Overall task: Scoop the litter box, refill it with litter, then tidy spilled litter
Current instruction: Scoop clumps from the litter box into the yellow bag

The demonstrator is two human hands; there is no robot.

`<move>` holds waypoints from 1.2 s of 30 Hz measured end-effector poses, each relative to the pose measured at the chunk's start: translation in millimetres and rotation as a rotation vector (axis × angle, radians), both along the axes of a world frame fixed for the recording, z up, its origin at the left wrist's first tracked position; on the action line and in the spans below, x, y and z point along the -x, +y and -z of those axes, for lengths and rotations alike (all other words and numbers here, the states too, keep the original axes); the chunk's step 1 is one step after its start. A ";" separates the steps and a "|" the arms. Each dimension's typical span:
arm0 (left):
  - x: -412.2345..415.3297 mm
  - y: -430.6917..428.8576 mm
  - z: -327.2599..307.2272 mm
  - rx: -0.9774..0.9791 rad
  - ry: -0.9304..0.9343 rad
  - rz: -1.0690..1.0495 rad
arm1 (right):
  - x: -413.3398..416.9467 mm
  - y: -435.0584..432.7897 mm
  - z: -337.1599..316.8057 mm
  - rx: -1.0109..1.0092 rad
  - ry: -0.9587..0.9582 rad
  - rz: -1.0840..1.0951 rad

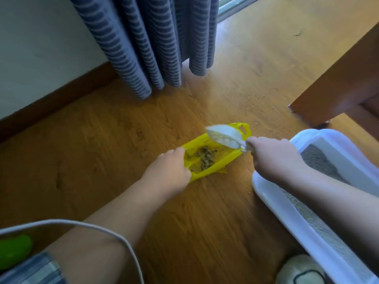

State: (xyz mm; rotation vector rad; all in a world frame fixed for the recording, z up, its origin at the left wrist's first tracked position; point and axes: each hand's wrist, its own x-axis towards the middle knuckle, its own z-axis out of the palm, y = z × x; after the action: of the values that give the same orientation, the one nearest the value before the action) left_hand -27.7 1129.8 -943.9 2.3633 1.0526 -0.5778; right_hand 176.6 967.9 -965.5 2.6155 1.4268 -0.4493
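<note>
A yellow plastic bag [196, 143] lies open on the wooden floor with brownish clumps of litter [206, 158] inside it. My left hand [170, 171] grips the bag's near edge and holds it open. My right hand [272, 158] holds a white scoop [224, 135] by its handle, tilted over the far end of the bag. The white litter box [303, 228] stands at the right under my right forearm, with grey litter [315, 160] in it.
Loose litter grains [256, 97] dot the floor beyond the bag. A striped blue curtain [147, 42] hangs at the back, a wooden furniture leg [328, 95] stands at the right. A white cable [114, 236] and a green object [14, 249] sit at the lower left.
</note>
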 end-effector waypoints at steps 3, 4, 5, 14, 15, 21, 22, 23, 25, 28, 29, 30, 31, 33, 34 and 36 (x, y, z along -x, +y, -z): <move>-18.5 -13.4 4.2 0.034 -0.048 0.052 | -17.1 -40.9 -24.7 -0.161 0.199 0.229; -26.4 -20.2 4.9 0.057 -0.074 0.073 | -24.8 -59.2 -34.6 -0.182 0.228 0.293; -34.7 -28.2 5.0 0.082 -0.108 0.098 | -32.9 -79.2 -45.6 -0.184 0.250 0.355; -100.0 -108.0 12.7 0.250 -0.387 0.342 | -49.1 -237.7 -68.1 0.186 0.471 0.860; -105.4 -114.7 14.6 0.269 -0.396 0.351 | -49.7 -244.4 -55.1 0.243 0.451 0.870; -125.3 -133.8 33.3 0.277 -0.321 0.403 | -68.0 -242.1 -1.7 0.461 0.374 0.839; -129.3 -135.4 35.6 0.275 -0.316 0.400 | -73.6 -239.7 -0.2 0.481 0.357 0.830; -133.0 -137.0 35.8 0.277 -0.317 0.395 | -79.0 -237.6 1.7 0.486 0.334 0.825; -139.4 -141.2 34.2 0.288 -0.326 0.384 | -89.0 -231.9 5.3 0.483 0.308 0.833; -149.4 -144.6 32.3 0.291 -0.314 0.389 | -103.5 -220.4 15.7 0.516 0.310 0.798; -151.4 -144.5 30.7 0.288 -0.307 0.402 | -103.9 -217.6 19.4 0.520 0.301 0.785; -155.9 -142.6 30.8 0.286 -0.291 0.408 | -106.3 -214.5 23.6 0.509 0.294 0.771; -162.6 -139.3 32.7 0.283 -0.273 0.410 | -110.6 -211.0 28.6 0.492 0.286 0.757; -179.0 -133.2 37.3 0.268 -0.227 0.425 | -117.0 -206.0 39.2 0.446 0.279 0.727; -188.0 -130.5 39.5 0.252 -0.197 0.441 | -119.6 -204.5 45.3 0.418 0.281 0.716; -205.6 -126.4 41.8 0.220 -0.149 0.476 | -122.2 -202.0 56.3 0.348 0.291 0.696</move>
State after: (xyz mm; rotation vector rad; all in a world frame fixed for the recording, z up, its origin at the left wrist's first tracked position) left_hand 177.8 1003.4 -985.7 2.4145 0.3351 -0.6327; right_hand 298.7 765.8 -1021.7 2.7403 0.3668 -1.0722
